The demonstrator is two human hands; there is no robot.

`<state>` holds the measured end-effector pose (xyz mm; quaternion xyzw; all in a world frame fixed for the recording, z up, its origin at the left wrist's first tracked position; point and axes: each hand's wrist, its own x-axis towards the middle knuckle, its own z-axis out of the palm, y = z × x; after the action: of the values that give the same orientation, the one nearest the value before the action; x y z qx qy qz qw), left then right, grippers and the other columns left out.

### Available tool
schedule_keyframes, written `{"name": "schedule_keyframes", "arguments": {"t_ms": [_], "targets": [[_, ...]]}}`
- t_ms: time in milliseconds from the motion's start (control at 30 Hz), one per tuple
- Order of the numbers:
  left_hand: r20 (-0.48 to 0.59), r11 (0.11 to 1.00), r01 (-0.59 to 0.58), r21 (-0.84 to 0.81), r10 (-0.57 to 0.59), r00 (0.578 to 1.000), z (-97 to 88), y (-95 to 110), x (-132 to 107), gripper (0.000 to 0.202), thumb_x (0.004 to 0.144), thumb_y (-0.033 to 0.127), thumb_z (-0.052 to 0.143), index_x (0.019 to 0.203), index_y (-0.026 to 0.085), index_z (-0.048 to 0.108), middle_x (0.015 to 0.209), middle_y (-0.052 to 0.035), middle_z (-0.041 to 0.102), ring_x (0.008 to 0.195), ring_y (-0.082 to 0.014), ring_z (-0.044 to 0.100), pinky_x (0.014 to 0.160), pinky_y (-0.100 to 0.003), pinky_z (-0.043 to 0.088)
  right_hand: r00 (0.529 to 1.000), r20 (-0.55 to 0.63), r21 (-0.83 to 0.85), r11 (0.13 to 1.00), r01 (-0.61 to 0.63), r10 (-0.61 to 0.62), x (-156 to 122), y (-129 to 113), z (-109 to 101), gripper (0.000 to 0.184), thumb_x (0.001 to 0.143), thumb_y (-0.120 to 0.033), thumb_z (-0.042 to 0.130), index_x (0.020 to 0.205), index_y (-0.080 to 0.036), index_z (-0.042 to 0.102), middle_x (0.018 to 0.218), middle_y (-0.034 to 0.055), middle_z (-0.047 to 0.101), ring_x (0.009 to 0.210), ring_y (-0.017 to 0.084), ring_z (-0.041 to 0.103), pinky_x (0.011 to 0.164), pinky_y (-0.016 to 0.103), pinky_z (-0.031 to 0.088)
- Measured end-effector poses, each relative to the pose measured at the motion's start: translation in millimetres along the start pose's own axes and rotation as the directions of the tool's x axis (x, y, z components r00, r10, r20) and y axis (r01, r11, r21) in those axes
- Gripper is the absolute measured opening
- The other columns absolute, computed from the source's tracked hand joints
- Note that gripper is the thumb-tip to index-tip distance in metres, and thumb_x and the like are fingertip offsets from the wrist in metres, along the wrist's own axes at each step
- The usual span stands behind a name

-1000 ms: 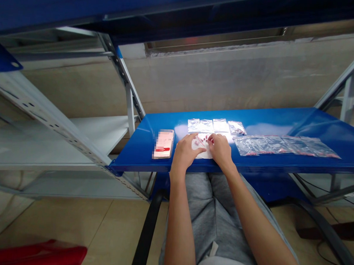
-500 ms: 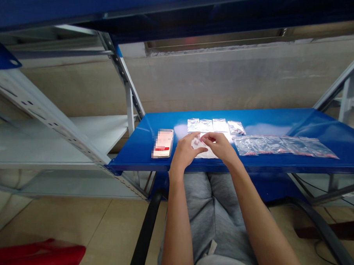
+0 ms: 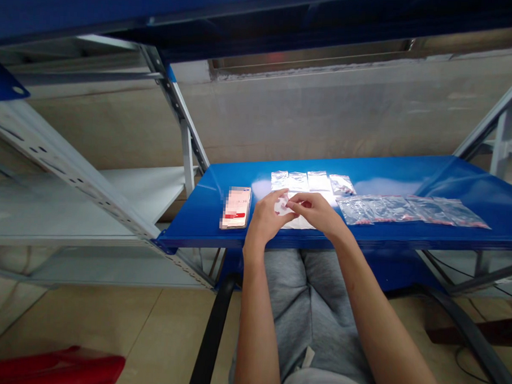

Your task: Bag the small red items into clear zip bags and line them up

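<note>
My left hand (image 3: 265,218) is curled around the left side of a small plastic bag (image 3: 281,205), its thumb and fingers on either side. Small reddish bits show in or behind the bag; which, I cannot tell. Opposite it, my right hand (image 3: 314,210) is closed in a pinch at the bag's right edge, the fingertips close to my left hand. A white sheet (image 3: 299,223) lies on the blue shelf (image 3: 204,212) beneath both hands. Just behind them is a row of several flat, shiny bags (image 3: 298,181).
A phone (image 3: 237,209) with a lit screen lies left of my hands. To the right, several clear bags with red contents (image 3: 393,210) overlap in a row. Metal uprights (image 3: 179,104) flank the shelf, and another blue shelf (image 3: 263,22) hangs overhead.
My right fingertips have shifted slightly left, closer to the left hand. The red line visible at them earlier is now hidden. The laid-out bags and phone stay put.
</note>
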<state>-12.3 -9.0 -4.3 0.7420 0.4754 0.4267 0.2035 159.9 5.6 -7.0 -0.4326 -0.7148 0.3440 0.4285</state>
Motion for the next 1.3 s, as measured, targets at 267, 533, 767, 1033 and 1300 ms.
{"name": "schedule_keyframes", "arguments": {"t_ms": [267, 533, 767, 1033, 1300], "targets": [[-0.11, 0.987, 0.141, 0.079, -0.132, 0.985, -25.1, -14.3, -7.9, 0.045, 0.093, 0.028, 0.069, 0.137, 0.02, 0.065, 0.125, -0.0117, 0.075, 0.114, -0.0265, 0.071, 0.104, -0.045, 0.055, 0.992, -0.074, 0.055, 0.994, -0.097, 0.101, -1.6, -6.3, -6.3, 0.03, 0.085, -0.046, 0.063, 0.078, -0.018, 0.071, 0.064, 0.0038, 0.067, 0.061, 0.016, 0.059, 0.057, 0.027, 0.038], [-0.198, 0.992, 0.114, 0.06, -0.1, 0.975, -29.4, -20.7, -8.0, 0.032, 0.093, 0.021, 0.063, 0.125, 0.022, 0.071, 0.115, -0.008, 0.078, 0.105, -0.0225, 0.074, 0.099, -0.041, 0.057, 0.987, -0.098, 0.086, 0.989, -0.119, 0.128, -2.8, -9.8, -8.4, 0.03, 0.086, -0.045, 0.063, 0.079, -0.017, 0.07, 0.068, 0.0041, 0.068, 0.062, 0.016, 0.064, 0.058, 0.027, 0.041], [-0.077, 0.992, -0.016, 0.126, 0.026, 0.997, -18.3, 8.4, -6.1, 0.065, 0.082, 0.032, 0.084, 0.142, 0.024, 0.061, 0.14, -0.0109, 0.069, 0.131, -0.0302, 0.064, 0.114, -0.047, 0.047, 0.993, -0.105, 0.106, 0.994, -0.034, 0.046, -2.3, -15.3, 2.2, 0.027, 0.086, -0.043, 0.064, 0.077, -0.018, 0.07, 0.074, 0.0051, 0.072, 0.069, 0.018, 0.065, 0.067, 0.029, 0.048], [-0.082, 0.99, -0.013, 0.142, 0.025, 0.996, -12.8, 8.3, -3.0, 0.058, 0.084, 0.029, 0.082, 0.139, 0.022, 0.062, 0.123, -0.0104, 0.073, 0.113, -0.0266, 0.069, 0.1, -0.04, 0.054, 0.996, -0.079, 0.072, 0.996, 0.053, -0.048, 0.2, -18.1, 16.1, 0.027, 0.09, -0.041, 0.062, 0.078, -0.018, 0.07, 0.08, 0.0055, 0.074, 0.079, 0.02, 0.065, 0.075, 0.031, 0.048], [-0.174, 0.989, 0.043, 0.142, -0.018, 0.985, -21.2, -1.8, -7.2, 0.056, 0.082, 0.035, 0.085, 0.132, 0.021, 0.065, 0.11, -0.0064, 0.073, 0.098, -0.021, 0.067, 0.09, -0.034, 0.055, 0.961, -0.276, -0.133, 0.991, -0.034, -0.004, 4.8, 0.5, 15.1, 0.016, 0.096, -0.027, 0.057, 0.095, -0.019, 0.071, 0.087, 0.0067, 0.077, 0.079, 0.02, 0.069, 0.077, 0.031, 0.049]]}}
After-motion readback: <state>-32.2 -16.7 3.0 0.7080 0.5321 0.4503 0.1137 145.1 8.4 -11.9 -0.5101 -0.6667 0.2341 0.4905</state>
